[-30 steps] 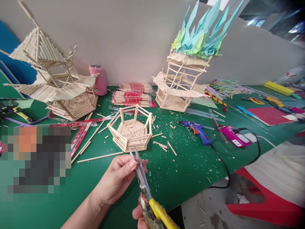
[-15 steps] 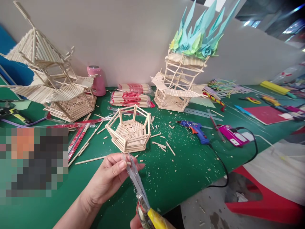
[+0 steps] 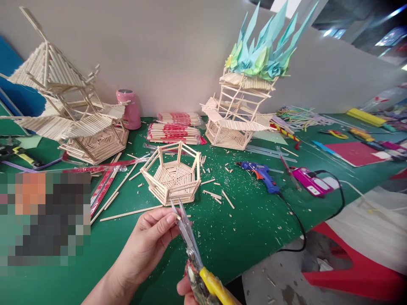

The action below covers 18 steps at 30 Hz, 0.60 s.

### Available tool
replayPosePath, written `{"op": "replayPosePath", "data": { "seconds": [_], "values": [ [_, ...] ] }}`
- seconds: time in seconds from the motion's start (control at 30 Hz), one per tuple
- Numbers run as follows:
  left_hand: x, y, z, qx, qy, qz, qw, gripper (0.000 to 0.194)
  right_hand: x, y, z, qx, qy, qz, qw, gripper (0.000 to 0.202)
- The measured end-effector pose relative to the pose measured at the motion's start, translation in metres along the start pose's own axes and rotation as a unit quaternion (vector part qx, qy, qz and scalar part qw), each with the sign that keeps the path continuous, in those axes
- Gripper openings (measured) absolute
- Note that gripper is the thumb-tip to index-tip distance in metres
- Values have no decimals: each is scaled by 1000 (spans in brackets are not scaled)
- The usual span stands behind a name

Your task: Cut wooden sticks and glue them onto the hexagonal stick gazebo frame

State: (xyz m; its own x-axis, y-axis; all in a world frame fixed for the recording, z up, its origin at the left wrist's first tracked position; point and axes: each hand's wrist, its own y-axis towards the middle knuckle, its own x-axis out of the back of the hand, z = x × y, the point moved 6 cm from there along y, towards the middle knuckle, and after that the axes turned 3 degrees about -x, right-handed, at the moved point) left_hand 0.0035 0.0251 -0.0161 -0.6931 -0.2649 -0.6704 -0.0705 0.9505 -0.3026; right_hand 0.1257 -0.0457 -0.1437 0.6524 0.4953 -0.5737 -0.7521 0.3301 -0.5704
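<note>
My left hand (image 3: pixel 151 241) pinches a short wooden stick (image 3: pixel 176 216) between thumb and fingers, close to the lower middle. Scissors (image 3: pixel 190 248) with yellow and dark taped handles are gripped in my right hand (image 3: pixel 187 290), which shows only in part at the bottom edge. Their blades stand slightly apart, with the stick between them. Just beyond the blade tips sits a six-sided open frame of wooden sticks (image 3: pixel 177 180) with a slatted base.
Two stick pavilions stand behind, one left (image 3: pixel 95 144), one right (image 3: pixel 232 133) topped with paper leaves. A blue glue gun (image 3: pixel 262 173), stick bundles (image 3: pixel 174 132), a pink bottle (image 3: pixel 129 110), a magenta device (image 3: pixel 307 180) and cut scraps lie around the green table (image 3: pixel 254 233).
My left hand and the scissors have shifted slightly right. The blades have parted a little, and their tips now overlap the frame's near edge in view.
</note>
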Motion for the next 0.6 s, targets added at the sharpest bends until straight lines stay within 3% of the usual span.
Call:
{"op": "replayPosePath", "data": {
  "seconds": [0.17, 0.33, 0.6],
  "values": [
    [1, -5, -6, -48, 101, -40, 993, 18, -12, -15, 24, -22, 20, -16, 999, 59],
    [-3, -6, -22, -85, 235, -20, 968, 18, -16, -31, 45, -50, 18, -19, 998, 46],
    [-5, -5, -24, -35, 231, 33, 972, 21, -17, -46, 59, -86, -17, -60, 994, 41]
  ]
}}
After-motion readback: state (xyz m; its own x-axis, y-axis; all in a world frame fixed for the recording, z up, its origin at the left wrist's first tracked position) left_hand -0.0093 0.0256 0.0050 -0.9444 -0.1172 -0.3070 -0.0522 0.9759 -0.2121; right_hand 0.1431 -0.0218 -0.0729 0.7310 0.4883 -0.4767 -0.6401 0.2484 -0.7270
